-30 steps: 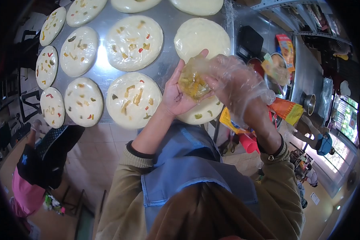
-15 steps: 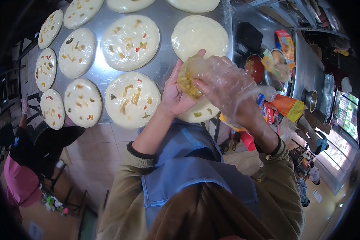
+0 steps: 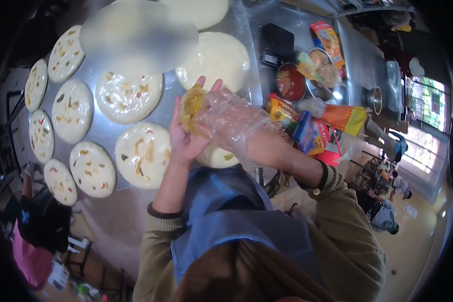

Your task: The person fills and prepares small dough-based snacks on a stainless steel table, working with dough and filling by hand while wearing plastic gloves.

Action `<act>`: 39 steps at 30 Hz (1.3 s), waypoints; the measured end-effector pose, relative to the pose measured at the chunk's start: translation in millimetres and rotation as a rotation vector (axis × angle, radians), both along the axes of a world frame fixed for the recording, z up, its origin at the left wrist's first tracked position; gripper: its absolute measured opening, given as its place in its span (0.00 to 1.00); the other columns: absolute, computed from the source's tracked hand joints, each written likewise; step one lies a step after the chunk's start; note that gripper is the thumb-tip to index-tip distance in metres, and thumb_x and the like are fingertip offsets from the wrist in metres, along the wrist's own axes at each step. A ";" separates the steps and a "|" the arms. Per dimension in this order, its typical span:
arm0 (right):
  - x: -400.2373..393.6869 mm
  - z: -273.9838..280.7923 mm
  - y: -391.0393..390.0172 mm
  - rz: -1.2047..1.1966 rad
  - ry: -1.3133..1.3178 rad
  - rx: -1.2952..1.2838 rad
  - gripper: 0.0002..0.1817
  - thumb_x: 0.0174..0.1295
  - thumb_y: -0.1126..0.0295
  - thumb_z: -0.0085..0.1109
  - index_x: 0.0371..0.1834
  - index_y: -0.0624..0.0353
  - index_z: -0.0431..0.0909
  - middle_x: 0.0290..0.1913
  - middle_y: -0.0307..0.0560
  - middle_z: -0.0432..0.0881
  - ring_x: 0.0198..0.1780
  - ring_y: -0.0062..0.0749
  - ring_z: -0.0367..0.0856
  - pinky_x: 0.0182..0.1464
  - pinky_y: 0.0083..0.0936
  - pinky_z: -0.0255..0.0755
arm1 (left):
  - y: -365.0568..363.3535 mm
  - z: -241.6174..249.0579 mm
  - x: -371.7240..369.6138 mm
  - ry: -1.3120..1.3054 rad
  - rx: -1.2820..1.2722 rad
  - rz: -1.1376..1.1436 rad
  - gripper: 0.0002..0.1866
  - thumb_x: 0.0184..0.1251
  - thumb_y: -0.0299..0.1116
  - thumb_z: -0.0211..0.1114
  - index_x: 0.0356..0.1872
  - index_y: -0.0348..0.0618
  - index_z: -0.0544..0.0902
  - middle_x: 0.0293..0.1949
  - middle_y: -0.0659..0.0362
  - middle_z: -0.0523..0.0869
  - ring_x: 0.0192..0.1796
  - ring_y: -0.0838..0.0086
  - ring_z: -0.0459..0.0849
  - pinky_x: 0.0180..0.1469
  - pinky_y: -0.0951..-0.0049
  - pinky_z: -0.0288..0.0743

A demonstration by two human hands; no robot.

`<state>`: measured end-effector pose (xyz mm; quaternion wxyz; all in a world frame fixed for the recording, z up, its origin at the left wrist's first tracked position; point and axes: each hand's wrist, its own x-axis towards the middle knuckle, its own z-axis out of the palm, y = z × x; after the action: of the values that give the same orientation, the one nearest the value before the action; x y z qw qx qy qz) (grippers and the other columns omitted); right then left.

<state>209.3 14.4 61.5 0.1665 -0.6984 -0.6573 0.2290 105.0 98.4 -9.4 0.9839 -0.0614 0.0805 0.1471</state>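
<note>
My left hand [image 3: 189, 143] is bare and cupped palm up, its fingers round a small plastic bag of yellow-green pieces [image 3: 191, 106]. In a clear plastic glove, my right hand [image 3: 229, 116] reaches over from the right, its fingers at the same bag and partly hidden by the crinkled plastic. Just beyond my hands lies a plain round dough [image 3: 214, 61]. Beneath them another round dough [image 3: 217, 156] shows in part, with a green piece on it. To the left sits a glossy dough [image 3: 143, 155] topped with yellow, green and red strips.
Several topped doughs [image 3: 72, 110] cover the metal table [image 3: 251, 35]. On the right are a black scale [image 3: 278, 43], a red bowl [image 3: 290, 83], a metal bowl and colourful packets [image 3: 314, 133]. A person in pink and black [image 3: 32, 256] is at the lower left. A blurred patch covers the top.
The view has shifted, so the right-hand bowls and packets appear farther left. Both hands still meet at the bag, now left and lower in view, with my right glove stretched more level.
</note>
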 end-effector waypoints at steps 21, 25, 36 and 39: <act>158.0 -90.8 59.5 -0.526 0.195 -0.006 0.11 0.59 0.64 0.57 0.36 0.61 0.81 0.31 0.50 0.83 0.31 0.33 0.81 0.37 0.28 0.74 | 40.2 -21.4 -16.6 0.038 -0.077 0.039 0.29 0.71 0.55 0.37 0.70 0.61 0.53 0.71 0.57 0.51 0.71 0.53 0.51 0.70 0.46 0.44; 148.5 -100.3 51.5 -0.544 -0.256 -0.075 0.12 0.61 0.63 0.52 0.36 0.59 0.80 0.35 0.53 0.82 0.38 0.46 0.81 0.41 0.35 0.73 | 45.1 -18.8 -19.7 0.037 -0.075 0.074 0.28 0.71 0.55 0.36 0.70 0.60 0.53 0.71 0.57 0.51 0.71 0.53 0.52 0.70 0.46 0.44; 104.5 -71.7 16.5 -0.619 -0.220 -0.216 0.12 0.60 0.61 0.55 0.39 0.57 0.78 0.34 0.52 0.82 0.38 0.45 0.81 0.41 0.35 0.73 | 37.2 -15.0 -15.5 -0.012 -0.099 0.078 0.29 0.71 0.54 0.38 0.70 0.59 0.52 0.72 0.58 0.50 0.71 0.53 0.52 0.70 0.45 0.44; 105.2 -65.3 9.3 -0.565 -0.011 -0.151 0.14 0.57 0.60 0.59 0.37 0.59 0.79 0.34 0.50 0.82 0.35 0.38 0.81 0.40 0.30 0.73 | 34.1 -11.3 -15.2 -0.020 -0.104 0.084 0.29 0.71 0.55 0.36 0.70 0.60 0.52 0.72 0.57 0.48 0.71 0.51 0.50 0.70 0.44 0.42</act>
<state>314.5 23.7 -3.8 0.1678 -0.8655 -0.4186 0.2181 89.7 132.5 -20.7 0.9731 -0.1174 0.0755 0.1834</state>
